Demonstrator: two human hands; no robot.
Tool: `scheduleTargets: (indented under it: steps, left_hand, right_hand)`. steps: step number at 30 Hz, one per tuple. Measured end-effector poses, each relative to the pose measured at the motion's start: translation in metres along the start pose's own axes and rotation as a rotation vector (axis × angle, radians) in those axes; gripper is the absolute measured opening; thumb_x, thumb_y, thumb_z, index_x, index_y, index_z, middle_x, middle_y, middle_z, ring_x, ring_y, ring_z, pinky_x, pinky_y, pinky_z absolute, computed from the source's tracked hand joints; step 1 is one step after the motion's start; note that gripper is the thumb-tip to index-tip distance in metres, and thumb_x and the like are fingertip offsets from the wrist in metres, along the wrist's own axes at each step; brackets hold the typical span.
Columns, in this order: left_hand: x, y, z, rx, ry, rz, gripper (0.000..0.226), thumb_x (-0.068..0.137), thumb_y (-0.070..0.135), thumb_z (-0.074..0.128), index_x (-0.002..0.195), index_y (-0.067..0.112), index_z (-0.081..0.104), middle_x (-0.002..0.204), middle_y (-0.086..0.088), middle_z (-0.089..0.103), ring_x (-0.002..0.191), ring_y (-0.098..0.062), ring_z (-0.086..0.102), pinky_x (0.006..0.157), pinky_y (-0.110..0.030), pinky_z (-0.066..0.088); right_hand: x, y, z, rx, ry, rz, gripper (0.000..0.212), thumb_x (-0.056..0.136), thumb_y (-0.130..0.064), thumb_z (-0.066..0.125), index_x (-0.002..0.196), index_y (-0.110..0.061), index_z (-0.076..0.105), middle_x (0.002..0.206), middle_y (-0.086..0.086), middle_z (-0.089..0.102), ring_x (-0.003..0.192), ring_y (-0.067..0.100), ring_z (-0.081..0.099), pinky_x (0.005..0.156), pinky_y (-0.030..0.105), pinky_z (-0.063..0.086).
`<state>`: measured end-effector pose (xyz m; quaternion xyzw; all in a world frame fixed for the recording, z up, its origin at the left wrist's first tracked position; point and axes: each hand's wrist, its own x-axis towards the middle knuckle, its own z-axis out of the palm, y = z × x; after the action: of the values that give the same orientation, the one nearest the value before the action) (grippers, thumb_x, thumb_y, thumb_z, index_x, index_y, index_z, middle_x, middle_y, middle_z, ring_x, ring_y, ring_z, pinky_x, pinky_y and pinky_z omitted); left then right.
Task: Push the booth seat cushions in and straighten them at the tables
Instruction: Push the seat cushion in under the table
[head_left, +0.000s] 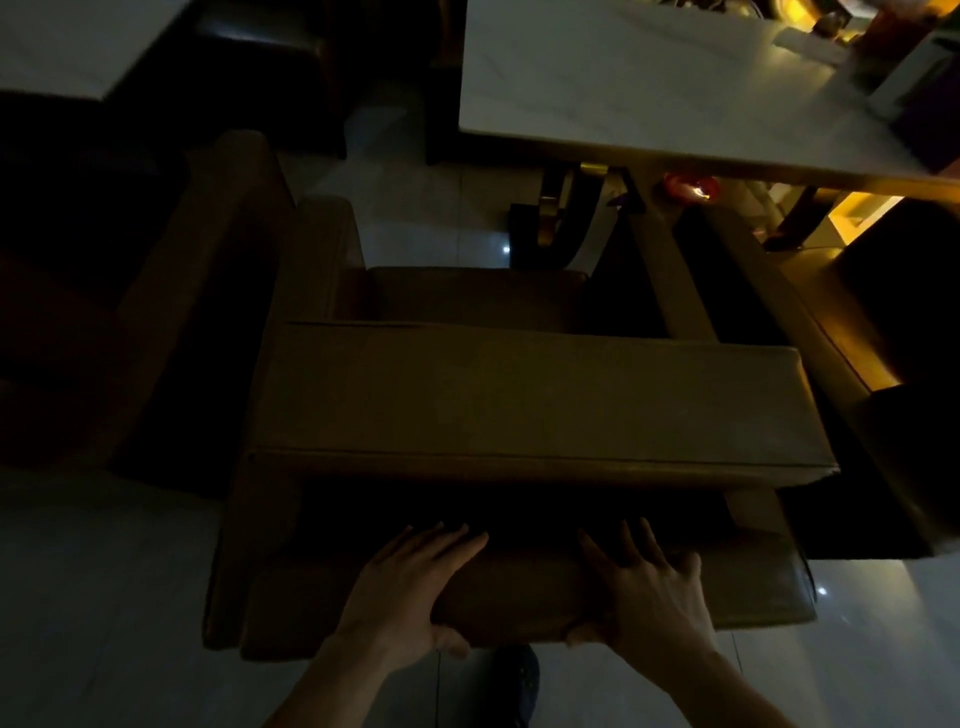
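Observation:
The room is dim. A brown booth seat cushion (524, 597) sticks out toward me at the bottom of the frame. My left hand (410, 587) and my right hand (649, 592) grip its front edge, fingers spread flat on top and thumbs hooked under the front face. Just behind it a long brown backrest block (535, 395) runs crosswise. A second brown seat cushion (478, 296) lies beyond the backrest, facing the white table (649, 78) at the upper right.
A brown armrest (322, 254) runs along the left of the far seat. Another booth (197, 291) stands at the left, and a second white table (67, 41) at the top left. The gold table base (561, 218) stands on pale glossy floor tiles (104, 597). A dark shoe (514, 680) shows below.

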<state>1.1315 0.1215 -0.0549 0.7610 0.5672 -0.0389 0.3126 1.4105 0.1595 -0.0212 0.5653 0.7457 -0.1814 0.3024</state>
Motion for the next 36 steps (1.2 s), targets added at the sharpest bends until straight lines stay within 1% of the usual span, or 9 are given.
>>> scheduleTargets:
  steps: [4,8,11,16,18,21,26,31,36]
  left_hand:
    - [0.02,-0.004,-0.013,0.017,0.02,-0.011,0.115,0.065,0.068,0.074,0.15,0.052,-0.001,0.162,0.022,0.005,0.149,-0.007,0.002,0.118,-0.033,-0.006]
    - [0.049,-0.006,-0.031,0.074,0.081,-0.05,0.117,0.064,0.067,0.075,0.152,0.048,0.001,0.163,0.018,0.006,0.15,-0.012,-0.002,0.119,-0.037,-0.01]
    - [0.068,-0.003,-0.045,0.133,0.177,-0.138,0.114,0.069,0.063,0.075,0.154,0.043,0.002,0.164,0.012,0.01,0.151,-0.018,0.002,0.122,-0.042,-0.004]
    - [0.083,0.019,-0.049,0.147,0.426,-0.291,0.097,0.081,0.042,0.074,0.155,0.037,0.01,0.16,0.003,0.027,0.149,-0.022,0.017,0.122,-0.039,0.005]
    - [0.085,0.028,-0.054,0.147,0.478,-0.31,0.097,0.078,0.045,0.076,0.154,0.035,0.015,0.157,-0.001,0.034,0.147,-0.024,0.023,0.122,-0.043,0.014]
    - [0.079,0.041,-0.07,0.15,0.496,-0.299,0.098,0.077,0.06,0.071,0.154,0.034,0.017,0.158,0.0,0.032,0.147,-0.023,0.022,0.121,-0.045,0.015]
    - [0.05,0.073,-0.098,0.152,0.493,-0.276,0.097,0.079,0.068,0.064,0.154,0.036,0.012,0.162,0.002,0.023,0.149,-0.022,0.016,0.122,-0.044,0.011]
    - [0.015,0.115,-0.118,0.159,0.381,-0.231,0.1,0.077,0.073,0.06,0.154,0.039,0.007,0.164,0.004,0.012,0.151,-0.021,0.007,0.122,-0.046,0.005]
    - [-0.022,0.175,-0.119,0.172,0.363,-0.142,0.104,0.075,0.075,0.062,0.154,0.038,0.006,0.165,0.003,0.011,0.151,-0.022,0.008,0.122,-0.049,0.009]
  right_hand:
    - [0.017,0.005,-0.013,-0.01,0.063,0.0,0.116,0.061,-0.092,0.049,0.149,-0.048,-0.012,0.165,0.008,0.002,0.15,0.037,-0.003,0.111,0.066,0.018]
    - [0.048,0.015,-0.036,0.003,0.14,-0.009,0.116,0.06,-0.089,0.056,0.15,-0.048,-0.004,0.162,0.008,0.014,0.15,0.036,0.003,0.109,0.066,0.02]
    - [0.072,0.019,-0.055,0.043,0.22,-0.011,0.111,0.068,-0.081,0.06,0.152,-0.045,-0.003,0.162,0.009,0.014,0.15,0.037,0.004,0.11,0.063,0.022]
    - [0.09,0.02,-0.072,0.11,0.334,-0.037,0.099,0.082,-0.07,0.056,0.154,-0.037,-0.003,0.165,0.012,0.004,0.151,0.035,0.002,0.118,0.058,0.018]
    - [0.087,0.026,-0.075,0.116,0.367,-0.048,0.095,0.084,-0.068,0.055,0.154,-0.038,-0.001,0.165,0.01,0.005,0.151,0.034,0.005,0.118,0.058,0.018]
    - [0.07,0.04,-0.081,0.12,0.362,-0.032,0.09,0.086,-0.065,0.055,0.154,-0.037,0.002,0.164,0.01,0.009,0.15,0.034,0.008,0.116,0.058,0.022]
    - [0.021,0.056,-0.085,0.181,0.397,0.032,0.086,0.087,-0.07,0.049,0.154,-0.037,0.008,0.164,0.011,0.014,0.15,0.034,0.014,0.116,0.056,0.027]
    - [-0.053,0.069,-0.09,0.212,0.439,0.094,0.091,0.085,-0.062,0.061,0.155,-0.037,0.008,0.164,0.01,0.014,0.15,0.032,0.014,0.116,0.054,0.026]
    - [-0.137,0.091,-0.085,0.219,0.416,0.091,0.101,0.079,-0.051,0.073,0.155,-0.038,0.008,0.164,0.009,0.011,0.15,0.032,0.012,0.116,0.054,0.028]
